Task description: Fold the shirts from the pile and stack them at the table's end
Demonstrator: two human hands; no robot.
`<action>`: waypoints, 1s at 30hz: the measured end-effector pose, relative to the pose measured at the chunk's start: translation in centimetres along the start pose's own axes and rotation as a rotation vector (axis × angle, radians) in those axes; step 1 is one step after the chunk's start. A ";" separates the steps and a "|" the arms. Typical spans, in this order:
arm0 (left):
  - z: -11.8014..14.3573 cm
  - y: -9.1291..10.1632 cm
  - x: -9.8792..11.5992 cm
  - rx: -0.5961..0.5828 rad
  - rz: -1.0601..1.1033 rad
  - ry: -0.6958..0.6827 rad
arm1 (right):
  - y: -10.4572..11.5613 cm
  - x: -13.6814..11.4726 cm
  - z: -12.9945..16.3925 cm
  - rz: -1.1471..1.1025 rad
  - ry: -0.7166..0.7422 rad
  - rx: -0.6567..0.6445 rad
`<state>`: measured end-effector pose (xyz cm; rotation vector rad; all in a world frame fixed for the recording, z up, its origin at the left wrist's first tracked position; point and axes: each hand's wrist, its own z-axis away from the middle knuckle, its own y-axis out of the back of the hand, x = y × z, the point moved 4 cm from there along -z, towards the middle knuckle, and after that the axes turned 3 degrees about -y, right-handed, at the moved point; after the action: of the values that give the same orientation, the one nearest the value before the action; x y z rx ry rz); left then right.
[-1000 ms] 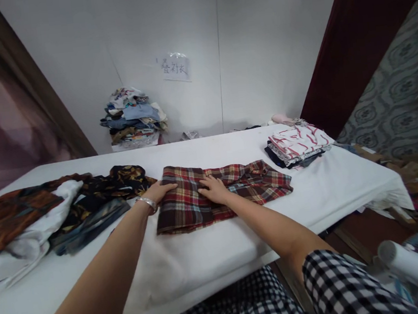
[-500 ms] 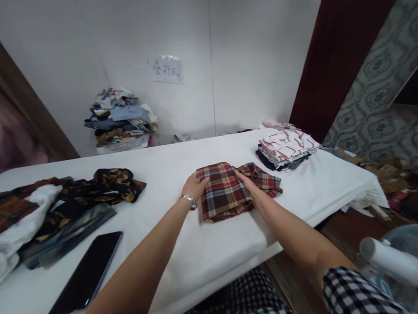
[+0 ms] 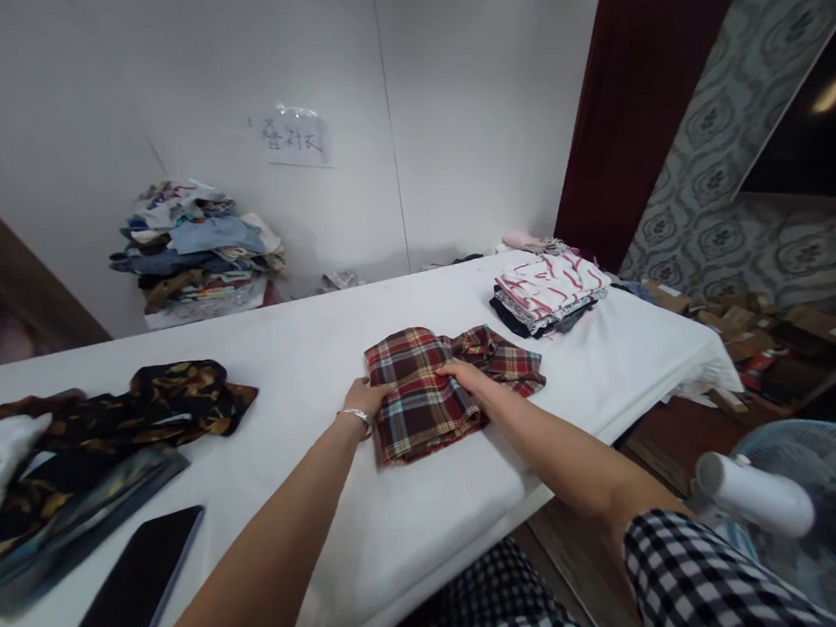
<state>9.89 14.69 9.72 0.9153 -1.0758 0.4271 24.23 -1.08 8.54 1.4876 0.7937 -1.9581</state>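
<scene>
Red plaid flannel shirt [image 3: 427, 393] went from a long strip spread across the white desk [image 3: 351, 522] a second ago to a compact folded square, with only the collar end bunched out on the side toward the folded red-and-white patterned stack [image 3: 551, 290]. Left hand [image 3: 363, 398] moved off the shirt's top to its left edge. Right hand [image 3: 466, 376] shifted to the fold's right edge. Black flat phone [image 3: 113, 620], unseen a second ago, now shows left of the shirt.

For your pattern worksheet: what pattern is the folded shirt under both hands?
Red plaid shirt, head view.
</scene>
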 end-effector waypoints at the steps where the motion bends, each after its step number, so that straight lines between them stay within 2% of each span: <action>1: 0.2 0.4 0.3 0.002 0.014 -0.004 | -0.2 0.0 0.3 -0.039 -0.022 -0.023; 5: 1.8 2.9 0.2 0.048 0.005 -0.028 | -1.7 0.1 1.3 -0.157 -0.060 -0.194; 9: 3.6 3.9 -2.8 -0.032 0.164 0.145 | -2.2 1.1 2.6 -0.117 -0.090 -0.163; 12: 3.9 3.9 -4.3 -0.127 0.286 0.203 | -0.4 1.2 4.5 -0.049 -0.026 -0.083; 14: 3.3 4.5 -4.5 -0.180 0.193 0.198 | 2.0 1.3 6.5 0.006 -0.032 -0.015; 15: 2.8 5.1 -4.2 -0.184 0.083 0.170 | 3.3 1.4 7.5 0.022 -0.058 0.016; 17: 1.4 6.5 -3.0 -0.113 -0.191 0.041 | 6.2 1.8 9.7 0.021 -0.124 0.091; 20: -1.2 7.5 0.2 0.028 -0.509 -0.276 | 9.1 2.4 12.1 -0.036 -0.249 0.186; 22: -2.8 6.2 2.3 -0.005 -0.630 -0.445 | 9.2 2.6 12.9 -0.086 -0.342 0.154; 24: -4.4 3.7 3.9 -0.109 -0.737 -0.528 | 8.0 2.8 13.2 -0.127 -0.412 0.065; 27: -6.3 -0.2 5.2 -0.282 -0.854 -0.510 | 5.2 3.0 13.0 -0.185 -0.468 -0.046; 30: -8.0 -3.1 5.5 -0.402 -0.886 -0.457 | 2.5 3.4 12.6 -0.296 -0.467 -0.140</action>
<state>18.98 18.72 11.97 1.0419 -0.9917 -0.7366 17.14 -12.32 7.58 0.8147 0.9493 -2.2878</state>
